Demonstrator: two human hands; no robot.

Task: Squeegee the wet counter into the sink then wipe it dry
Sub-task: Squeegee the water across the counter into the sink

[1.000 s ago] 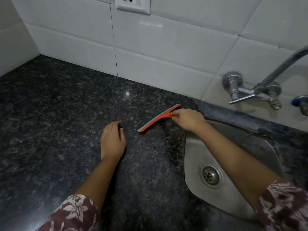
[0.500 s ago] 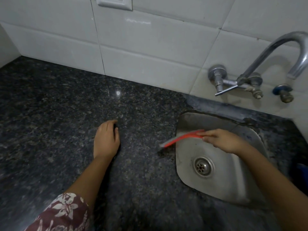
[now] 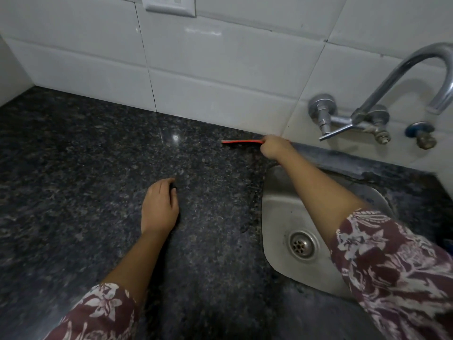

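A red squeegee [image 3: 241, 141] lies with its blade along the back of the dark speckled granite counter [image 3: 73, 173], close to the white tiled wall. My right hand [image 3: 274, 147] grips its handle at the right end, with my arm stretched over the steel sink [image 3: 282, 212]. My left hand [image 3: 160, 204] rests flat on the counter near the middle, fingers loosely bent, holding nothing. The sink's drain [image 3: 302, 244] is visible beside my right forearm.
A chrome tap [image 3: 392, 77] curves out from the wall above the sink, with a lever valve [image 3: 331, 123] and a blue-capped valve [image 3: 420, 133] beside it. A wall socket [image 3: 169, 4] sits at the top. The wall meets the counter at the back and left.
My right hand has carried the squeegee from over the sink's edge back up to the counter by the wall. The left hand stayed in place on the counter.
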